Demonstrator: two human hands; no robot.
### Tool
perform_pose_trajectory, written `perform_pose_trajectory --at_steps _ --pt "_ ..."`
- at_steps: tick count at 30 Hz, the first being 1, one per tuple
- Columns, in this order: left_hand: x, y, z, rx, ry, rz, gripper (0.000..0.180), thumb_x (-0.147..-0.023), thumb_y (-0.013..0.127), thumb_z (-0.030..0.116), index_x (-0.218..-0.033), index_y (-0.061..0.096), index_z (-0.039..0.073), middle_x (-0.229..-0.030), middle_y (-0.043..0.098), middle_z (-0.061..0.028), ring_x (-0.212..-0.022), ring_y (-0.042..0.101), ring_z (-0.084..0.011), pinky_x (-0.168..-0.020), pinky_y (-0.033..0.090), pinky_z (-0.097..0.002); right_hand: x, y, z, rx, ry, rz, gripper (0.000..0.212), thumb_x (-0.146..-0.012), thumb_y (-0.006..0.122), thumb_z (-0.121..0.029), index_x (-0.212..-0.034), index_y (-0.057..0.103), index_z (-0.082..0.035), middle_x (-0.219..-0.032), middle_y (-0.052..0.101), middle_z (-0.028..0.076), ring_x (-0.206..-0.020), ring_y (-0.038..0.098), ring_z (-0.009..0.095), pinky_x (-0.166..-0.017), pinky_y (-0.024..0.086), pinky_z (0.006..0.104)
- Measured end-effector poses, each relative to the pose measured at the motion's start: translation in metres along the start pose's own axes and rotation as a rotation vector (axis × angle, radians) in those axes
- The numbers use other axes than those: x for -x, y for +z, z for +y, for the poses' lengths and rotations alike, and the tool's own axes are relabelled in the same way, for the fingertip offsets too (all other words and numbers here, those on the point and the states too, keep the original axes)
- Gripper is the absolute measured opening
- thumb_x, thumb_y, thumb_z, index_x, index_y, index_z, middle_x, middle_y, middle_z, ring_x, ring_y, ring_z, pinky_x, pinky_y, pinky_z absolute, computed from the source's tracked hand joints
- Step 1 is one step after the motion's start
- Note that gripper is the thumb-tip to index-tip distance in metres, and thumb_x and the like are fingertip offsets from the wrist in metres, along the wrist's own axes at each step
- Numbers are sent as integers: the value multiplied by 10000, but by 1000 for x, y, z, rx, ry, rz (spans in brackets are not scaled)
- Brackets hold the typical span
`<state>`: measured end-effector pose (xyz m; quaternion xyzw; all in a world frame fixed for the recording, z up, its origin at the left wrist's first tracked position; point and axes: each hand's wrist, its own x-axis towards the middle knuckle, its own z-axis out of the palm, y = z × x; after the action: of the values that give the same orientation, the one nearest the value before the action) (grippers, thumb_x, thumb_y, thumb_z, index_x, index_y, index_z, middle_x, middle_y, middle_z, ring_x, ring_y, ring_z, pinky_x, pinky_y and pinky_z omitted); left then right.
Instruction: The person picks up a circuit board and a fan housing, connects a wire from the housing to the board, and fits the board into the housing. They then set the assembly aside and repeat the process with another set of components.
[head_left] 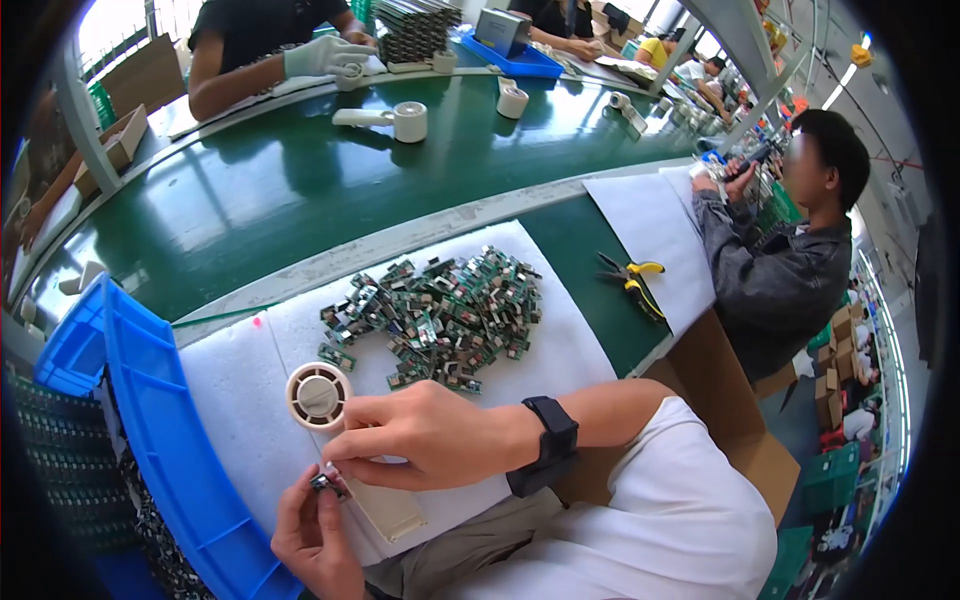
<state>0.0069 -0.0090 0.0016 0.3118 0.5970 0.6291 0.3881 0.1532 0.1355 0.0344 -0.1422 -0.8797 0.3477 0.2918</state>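
Observation:
My left hand point(318, 535) pinches a small circuit board point(326, 484) with metal parts between thumb and fingertips. My right hand point(425, 437), wearing a black wristband point(550, 440), is closed in a pinch right above that board; what its fingertips hold is too small to make out. Under my hands lies a cream handheld fan, its round slotted head point(319, 396) pointing away from me and its flat handle point(392, 512) toward me. My right hand covers the part between. Beyond them a heap of small green circuit boards point(440, 315) is spread on a white foam sheet point(235, 375).
A blue plastic bin point(165, 400) stands at the left. Yellow-and-black pliers point(635, 283) lie right of the heap. Across the back runs a green conveyor point(270, 195) carrying white fans point(409, 122). A co-worker point(785, 240) sits at the right, beside an open cardboard box point(725, 400).

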Motion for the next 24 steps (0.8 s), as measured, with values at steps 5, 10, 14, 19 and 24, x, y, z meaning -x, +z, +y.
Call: perform_pose_trajectory --at_steps 5,10,14,19,24 --pt "-2 -1 -7 -32 74 72 250 -947 651 1 -1191 666 -48 -1036 726 -118 -904 677 -166 -814 533 -281 3 1 4 70 -128 -26 148 -891 693 -128 -1022 658 -70 -838 540 70 -614 592 262 -525 487 368" --pt "-2 2 -13 -47 146 58 254 -938 637 -35 -1191 660 -46 -1042 707 -129 -925 681 -170 -846 534 -283 6 4 3 110 -124 -15 169 -865 716 -101 -1030 686 -77 -853 577 62 -632 615 249 -535 502 359" --pt "-1 -2 -6 -44 147 57 273 -940 628 -63 -1210 659 -42 -1044 699 -113 -914 677 -155 -835 540 -279 1 8 6 -75 -36 107 195 -824 749 -67 -1017 728 -85 -870 624 57 -668 646 233 -565 524 328" --pt "-5 0 2 -63 135 13 267 -954 621 -59 -1218 661 -42 -1050 701 -107 -923 688 -151 -827 546 -263 -3 8 3 -36 11 63 191 -775 771 -23 -956 762 -82 -866 652 61 -681 655 195 -583 532 294" --pt "-8 -1 -9 0 170 -21 270 -961 623 -48 -1228 661 -31 -1060 706 -110 -958 700 -152 -851 557 -261 -4 12 5 83 -40 66 180 -757 763 3 -926 759 -60 -824 637 49 -648 626 140 -547 505 273"
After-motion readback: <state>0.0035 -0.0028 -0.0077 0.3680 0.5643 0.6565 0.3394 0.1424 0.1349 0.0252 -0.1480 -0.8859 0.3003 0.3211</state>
